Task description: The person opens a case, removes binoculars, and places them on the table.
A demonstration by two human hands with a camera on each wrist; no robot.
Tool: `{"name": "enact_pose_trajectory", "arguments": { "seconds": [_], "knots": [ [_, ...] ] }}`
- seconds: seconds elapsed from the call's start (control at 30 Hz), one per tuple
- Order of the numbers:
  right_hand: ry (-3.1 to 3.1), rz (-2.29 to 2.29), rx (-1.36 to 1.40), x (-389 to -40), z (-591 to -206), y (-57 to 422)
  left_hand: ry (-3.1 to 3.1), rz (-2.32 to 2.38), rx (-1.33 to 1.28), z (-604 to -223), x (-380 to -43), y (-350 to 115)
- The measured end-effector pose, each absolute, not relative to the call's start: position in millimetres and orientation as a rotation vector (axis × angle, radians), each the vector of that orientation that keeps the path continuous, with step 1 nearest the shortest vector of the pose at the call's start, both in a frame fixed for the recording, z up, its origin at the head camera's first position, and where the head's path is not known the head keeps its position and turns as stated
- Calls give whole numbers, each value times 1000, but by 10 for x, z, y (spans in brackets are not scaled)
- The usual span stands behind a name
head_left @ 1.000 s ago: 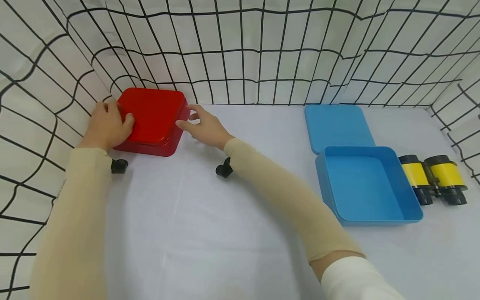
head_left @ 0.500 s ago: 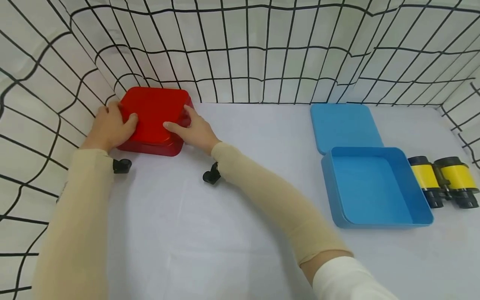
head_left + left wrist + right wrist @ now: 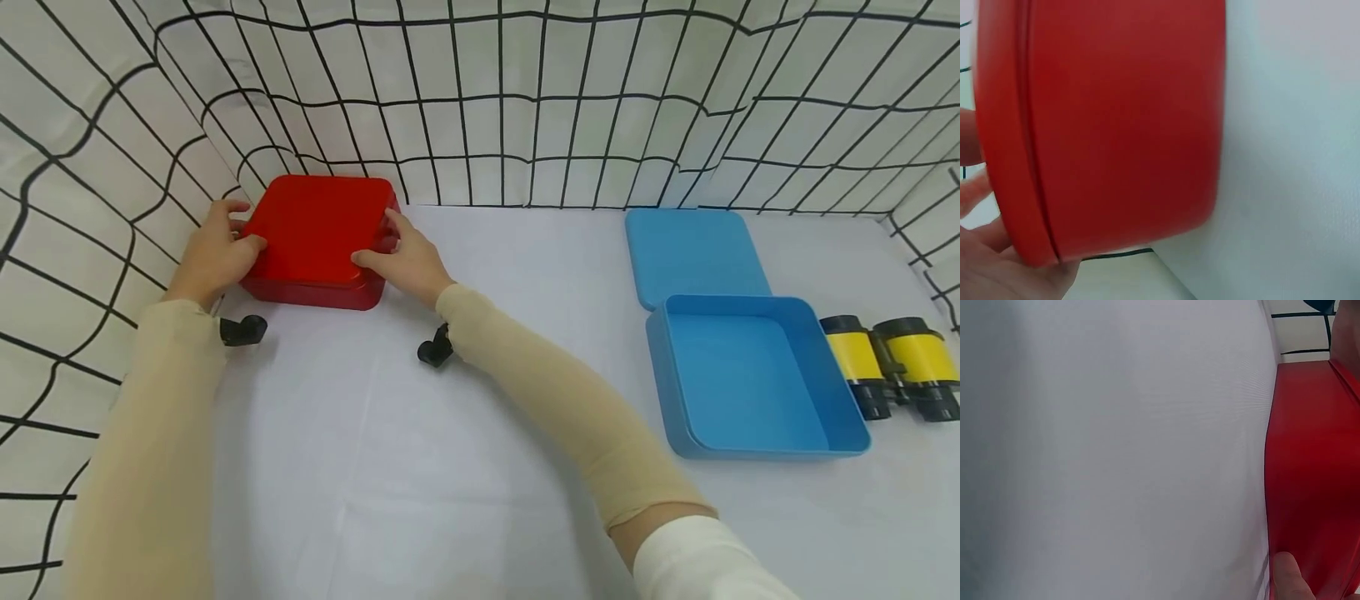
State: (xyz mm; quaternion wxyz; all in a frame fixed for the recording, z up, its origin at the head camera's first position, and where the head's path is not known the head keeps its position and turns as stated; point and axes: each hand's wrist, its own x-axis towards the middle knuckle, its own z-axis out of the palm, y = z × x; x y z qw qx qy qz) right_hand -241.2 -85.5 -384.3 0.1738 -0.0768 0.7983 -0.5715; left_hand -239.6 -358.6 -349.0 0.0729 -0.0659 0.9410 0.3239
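Note:
A red box [image 3: 322, 229] with its lid on lies at the back left of the white table. My left hand [image 3: 210, 254] is at the box's left side, thumb on the lid's edge and fingers down the side. In the left wrist view, the hand [image 3: 1004, 269] is around the lid's corner, and a seam runs between lid and body. My right hand [image 3: 408, 260] grips the right side, its thumb on top near the front corner and its fingers against the wall. One fingertip [image 3: 1286, 569] touches the red wall in the right wrist view.
An open blue box [image 3: 750, 375] stands at the right, with its flat blue lid [image 3: 697, 254] behind it. Yellow and black binoculars [image 3: 888, 362] lie to the right of that box. A black wire grid [image 3: 480, 100] borders the table's back and sides.
My right hand has come in from beside the red box, and its thumb is now on the lid. My left thumb has drawn back from the lid's top to its left edge.

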Motion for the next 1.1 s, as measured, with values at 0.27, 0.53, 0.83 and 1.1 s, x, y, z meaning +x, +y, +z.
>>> {"name": "enact_pose_trajectory", "arguments": {
  "seconds": [0.27, 0.53, 0.83, 1.1],
  "knots": [
    [2228, -1663, -187, -2403, -3872, -725, 2708, 1083, -118, -3451, -2275, -3608],
    [2194, -1685, -166, -2426, -3876, -555, 2574, 1142, -106, -3456, -2272, -3604],
    [2093, -1746, -165, -2424, -3909, -411, 2442, 1221, -93, -3441, -2240, -3596],
    [2069, -1753, -167, -2419, -3932, -319, 2426, 1242, -47, -3466, -2180, -3617]
  ]
}}
